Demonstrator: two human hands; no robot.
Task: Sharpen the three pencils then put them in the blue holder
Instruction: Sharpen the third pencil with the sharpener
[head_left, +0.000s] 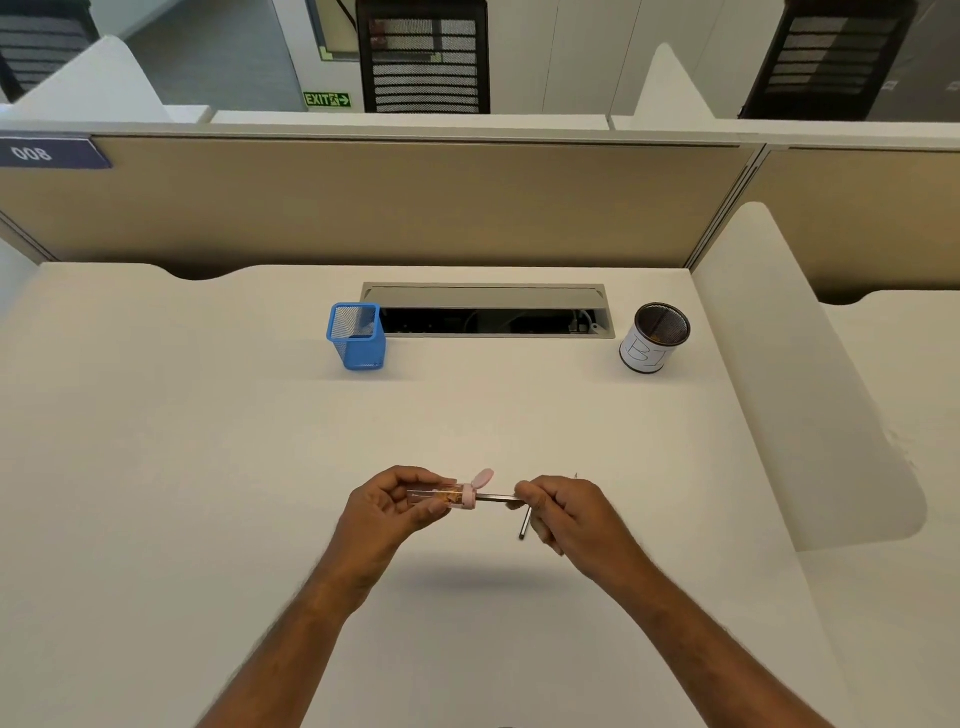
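My left hand (400, 501) grips a clear tube sharpener (447, 494) with a pink cap whose lid is flipped up; brown shavings show inside. A grey pencil (496, 498) runs level from the sharpener's mouth into my right hand (563, 512), which is closed on it. A second grey pencil (525, 522) pokes down out of the same fist, and a thin tip shows above the knuckles. Both hands hover over the desk's near middle. The blue mesh holder (357, 336) stands far back to the left, with no pencil visible in it.
A round black mesh cup with a white paper label (653, 339) stands at the back right. An open cable tray slot (488, 312) lies between the two cups. A beige partition (363, 202) closes the desk's far side, and a white divider (810, 384) rises on the right.
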